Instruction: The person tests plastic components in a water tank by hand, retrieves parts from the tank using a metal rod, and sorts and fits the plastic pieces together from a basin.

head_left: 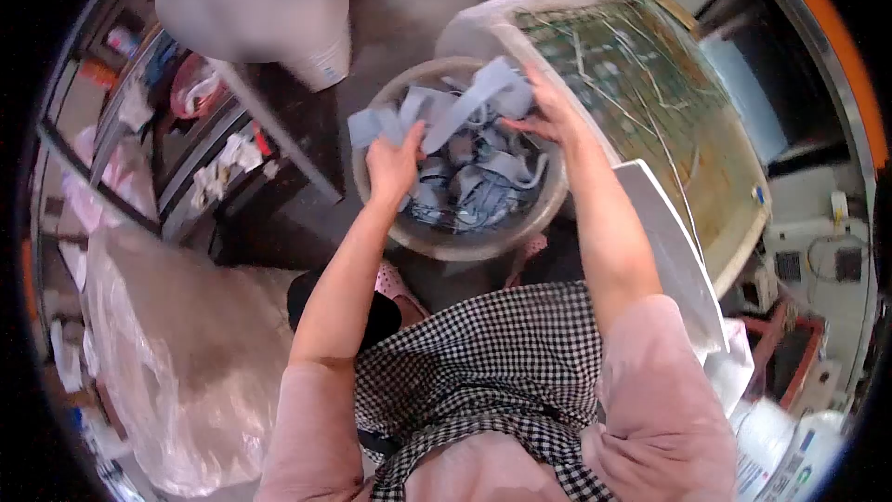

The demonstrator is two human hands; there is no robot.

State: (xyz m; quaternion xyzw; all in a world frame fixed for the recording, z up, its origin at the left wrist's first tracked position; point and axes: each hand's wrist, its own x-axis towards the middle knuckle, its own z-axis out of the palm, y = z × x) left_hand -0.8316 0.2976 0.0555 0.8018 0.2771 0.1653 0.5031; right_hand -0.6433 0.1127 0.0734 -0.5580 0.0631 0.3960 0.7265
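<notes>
A round tub (555,191) stands on the floor in front of me, filled with a tangle of grey-blue strap-like pieces (478,191) that look wet. My left hand (394,165) is closed on a flat grey-blue strap (373,125) above the tub's left side. Across the tub, my right hand (550,110) has its thumb and fingers around the end of another broad grey-blue strap (474,102), which slants up over the heap. Several loops hang between the hands. Exactly what the straps are part of cannot be made out.
A large basin (734,232) with green netting (623,65) and a white board (664,232) adjoin the tub on the right. Left are a metal rack (279,130), a pale bucket-like container (321,60) and a clear plastic bag (177,363). Pink clogs (398,290) show below.
</notes>
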